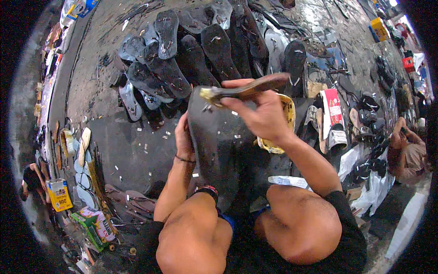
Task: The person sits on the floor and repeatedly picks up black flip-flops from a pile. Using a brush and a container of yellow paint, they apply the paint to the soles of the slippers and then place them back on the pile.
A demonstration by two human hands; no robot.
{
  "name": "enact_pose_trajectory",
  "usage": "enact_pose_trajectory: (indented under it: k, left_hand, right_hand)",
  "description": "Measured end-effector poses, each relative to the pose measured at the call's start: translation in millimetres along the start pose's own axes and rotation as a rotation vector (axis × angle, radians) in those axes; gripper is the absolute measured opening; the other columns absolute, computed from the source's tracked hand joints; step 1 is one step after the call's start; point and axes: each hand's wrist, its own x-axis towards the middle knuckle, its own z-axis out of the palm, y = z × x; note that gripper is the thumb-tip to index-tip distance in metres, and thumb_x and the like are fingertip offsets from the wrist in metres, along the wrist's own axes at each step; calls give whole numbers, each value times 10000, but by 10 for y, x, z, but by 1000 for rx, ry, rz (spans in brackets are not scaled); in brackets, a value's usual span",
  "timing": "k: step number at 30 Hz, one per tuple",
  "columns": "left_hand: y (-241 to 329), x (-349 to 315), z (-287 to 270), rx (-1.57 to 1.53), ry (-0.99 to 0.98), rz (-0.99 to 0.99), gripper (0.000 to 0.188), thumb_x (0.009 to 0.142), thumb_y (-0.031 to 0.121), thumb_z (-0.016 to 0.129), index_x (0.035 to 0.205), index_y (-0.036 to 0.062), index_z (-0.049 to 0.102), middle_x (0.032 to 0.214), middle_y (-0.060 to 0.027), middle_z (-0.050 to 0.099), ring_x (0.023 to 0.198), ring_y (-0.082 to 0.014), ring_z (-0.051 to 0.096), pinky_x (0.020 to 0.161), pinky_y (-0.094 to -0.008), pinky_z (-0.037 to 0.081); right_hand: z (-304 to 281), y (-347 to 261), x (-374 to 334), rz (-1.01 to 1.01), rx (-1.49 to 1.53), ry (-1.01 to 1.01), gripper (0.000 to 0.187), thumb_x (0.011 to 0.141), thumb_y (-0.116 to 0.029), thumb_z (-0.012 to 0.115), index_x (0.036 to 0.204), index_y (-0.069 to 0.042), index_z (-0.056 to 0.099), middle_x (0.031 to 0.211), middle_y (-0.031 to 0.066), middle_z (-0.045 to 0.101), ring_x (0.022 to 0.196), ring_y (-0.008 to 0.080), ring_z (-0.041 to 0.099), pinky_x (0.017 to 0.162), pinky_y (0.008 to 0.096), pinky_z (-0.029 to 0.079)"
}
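My left hand [184,139] is closed on the left edge of a dark flat piece [207,141], which looks like a shoe sole and stands in front of my knees. Above its upper end, my right hand [264,114] grips a brush [248,90] with a brown handle, slightly blurred. Its pale yellow tip is close to the sole's surface; whether they touch I cannot tell. Partly hidden behind my right wrist is a yellow-rimmed container [269,147]. Beyond my hands lies a pile of dark soles [220,48], many with small white marks.
Small white scraps [146,146] are scattered over the dark mat [114,150]. Sandals and a red-and-white box [333,107] lie to the right, near a seated person [408,153]. Pale soles [84,146] and a yellow-and-white box [59,195] are at the left.
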Motion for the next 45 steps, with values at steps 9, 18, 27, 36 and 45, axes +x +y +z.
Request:
enact_pose_trajectory:
  k: [9,18,27,36,45]
  left_hand:
    - [-36,-163,465,-188,-145,75,556,1029,464,435,1408,65,518,1259,-163,635,1112,-301,634,999,-435,512]
    - [-4,98,17,-127,-127,167,581,1048,449,393,1442,28,470,1316,-170,607,1169,-304,615,1015,-452,508]
    - [65,-40,331,-160,-272,216,604,1057,471,363,1458,29,454,1394,-172,555,1208,-310,601,1043,-450,494]
    - [132,-29,-393,-7,64,216,545,1038,438,387,1365,29,538,1279,-161,628,1102,-289,648,952,-430,539]
    - [-530,-1591,-812,424,136,-281,534,1020,422,406,1336,18,553,1232,-162,651,1059,-295,661,917,-434,550]
  right_hand:
    - [-346,267,424,-36,-449,131,226,859,-59,728,1084,-34,710,1008,145,734,896,266,715,791,367,556]
    - [203,5,-152,-392,-316,-79,149,853,-132,747,986,-77,709,972,124,731,898,302,705,829,372,544]
    - [-261,326,606,-241,-337,192,210,931,-151,707,1101,-30,691,896,79,743,810,119,691,735,304,551]
    - [-139,468,-732,-80,-123,-62,267,860,-247,765,1067,-80,739,1029,121,746,1004,248,701,874,403,534]
    - [-972,802,-922,58,-650,600,244,899,-236,729,1043,-39,736,908,180,736,741,277,729,661,381,555]
